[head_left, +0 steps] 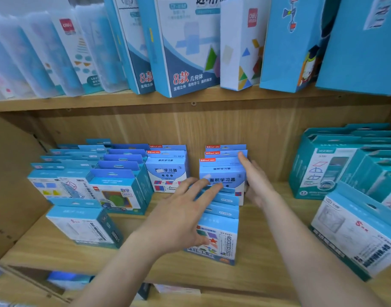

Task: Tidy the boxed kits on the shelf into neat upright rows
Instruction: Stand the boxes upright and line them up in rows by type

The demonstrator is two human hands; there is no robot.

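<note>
Both on the centre row (pixel 222 226): left hand (pixel 181 216), fingers spread, presses its left side; right hand (pixel 256 180), fingers straight, lies flat against its right side.

Left hand (pixel 181 214): palm down, fingers straight and spread, pointing forward and to the right.
Left forearm (pixel 123 269): bare, enters from the bottom edge, angled up to the right.
Right hand (pixel 256 182): on edge, palm facing left, fingers straight and together, pointing forward.
Right forearm (pixel 305 244): bare, enters from the lower right, angled up to the left.
Spacing: near each other, not touching.
</note>
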